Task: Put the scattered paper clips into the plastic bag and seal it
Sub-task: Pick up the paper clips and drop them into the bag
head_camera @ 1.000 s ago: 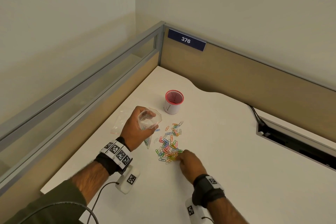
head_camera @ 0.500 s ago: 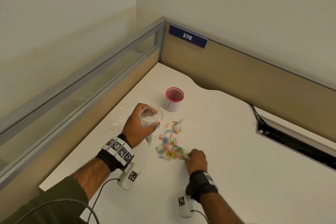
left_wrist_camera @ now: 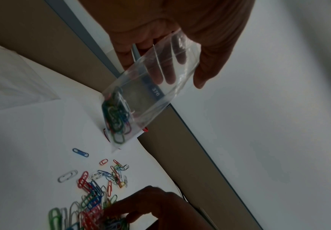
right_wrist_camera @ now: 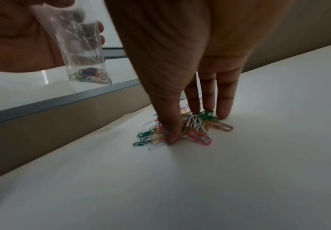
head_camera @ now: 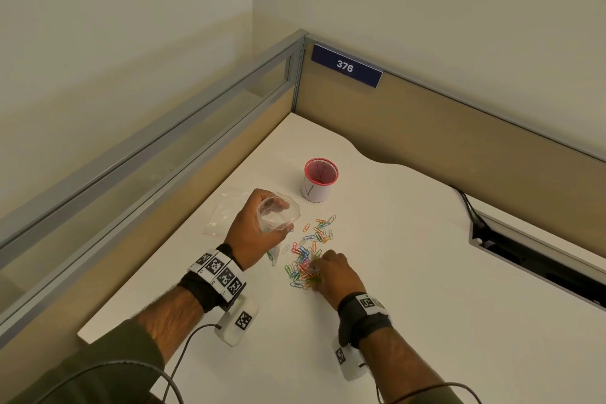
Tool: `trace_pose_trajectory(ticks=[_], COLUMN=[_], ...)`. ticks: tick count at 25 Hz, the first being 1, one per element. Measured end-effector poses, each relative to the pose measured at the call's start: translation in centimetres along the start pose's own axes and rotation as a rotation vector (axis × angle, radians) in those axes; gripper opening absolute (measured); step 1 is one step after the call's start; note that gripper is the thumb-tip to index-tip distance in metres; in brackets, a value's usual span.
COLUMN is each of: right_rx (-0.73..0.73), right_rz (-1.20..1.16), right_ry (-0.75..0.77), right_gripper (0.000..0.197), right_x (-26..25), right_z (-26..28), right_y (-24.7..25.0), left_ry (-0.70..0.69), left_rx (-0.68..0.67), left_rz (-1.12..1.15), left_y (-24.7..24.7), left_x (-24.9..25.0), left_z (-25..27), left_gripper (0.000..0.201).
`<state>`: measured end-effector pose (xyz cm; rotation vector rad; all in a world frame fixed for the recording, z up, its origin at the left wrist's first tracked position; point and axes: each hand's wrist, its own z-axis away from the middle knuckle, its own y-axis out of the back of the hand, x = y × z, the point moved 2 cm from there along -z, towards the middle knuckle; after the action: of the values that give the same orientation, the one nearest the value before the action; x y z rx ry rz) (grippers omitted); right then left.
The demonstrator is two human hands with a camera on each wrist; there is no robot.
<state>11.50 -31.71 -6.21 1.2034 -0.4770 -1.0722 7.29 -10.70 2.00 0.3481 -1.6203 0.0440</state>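
Observation:
My left hand (head_camera: 259, 226) grips a small clear plastic bag (head_camera: 279, 216) by its upper part and holds it above the desk, mouth open upward. Several coloured clips (left_wrist_camera: 117, 119) lie in the bag's bottom corner. A pile of coloured paper clips (head_camera: 305, 259) is spread on the white desk (head_camera: 426, 289) just right of the bag. My right hand (head_camera: 317, 270) is down on the near end of the pile. In the right wrist view its thumb (right_wrist_camera: 170, 137) and fingertips (right_wrist_camera: 222, 113) pinch a clump of clips (right_wrist_camera: 198, 129) against the desk.
A white cup with a red rim (head_camera: 319, 180) stands behind the clips. A second clear bag (head_camera: 226, 210) lies flat on the desk beyond my left hand. Partition walls close the left and far sides. A cable slot (head_camera: 524, 259) is cut into the desk at right.
My right hand slid off to the right of the pile, then came back onto its near end and closed on a clump. The left hand kept the bag in about the same place.

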Motion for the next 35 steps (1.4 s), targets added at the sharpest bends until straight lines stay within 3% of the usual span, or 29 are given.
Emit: trace_pose_trajectory(ticks=[3, 7, 12, 15, 21, 24, 30, 35], right_rx=[0.041, 0.049, 0.113, 0.224, 0.499, 0.559, 0.488, 0.672], right_rz=[0.043, -0.015, -0.24, -0.479, -0.861, -0.836, -0.578, -0.65], right_ry=[0.002, -0.077, -0.211, -0.256, -0.076, 0.055, 0.148, 0.15], right_gripper=[0.026, 0.017, 0.003, 0.007, 0.006, 0.007, 0.011, 0.005], right_x=[-0.2, 0.2, 1.6, 1.5, -2.4, -5.8, -9.5, -5.5], right_z=[-0.3, -1.0, -0.7, 0.4, 2.8, 3.3, 2.9, 2.3], right_y=[-0.1, 1.1, 2.8, 5.1, 14.9, 18.0, 17.1, 17.3], left_ry=[0.0, -0.001, 0.015, 0.008, -0.003, -0.005, -0.034, -0.041], left_rx=[-0.001, 0.0, -0.012, -0.003, -0.029, -0.044, -0.048, -0.05], left_rz=[-0.013, -0.016, -0.021, -0.022, -0.03, -0.051, -0.063, -0.027], left_y=[-0.1, -0.1, -0.3, -0.6, -1.4, -2.1, -2.8, -1.7], left_x=[0.0, 0.0, -0.4, -0.5, -0.7, -0.2, 0.3, 0.3], left_z=[0.0, 0.0, -0.4, -0.4, -0.5, -0.7, -0.8, -0.5], left_gripper=[0.044, 0.044, 0.043, 0.043, 0.044, 0.046, 0.049, 0.043])
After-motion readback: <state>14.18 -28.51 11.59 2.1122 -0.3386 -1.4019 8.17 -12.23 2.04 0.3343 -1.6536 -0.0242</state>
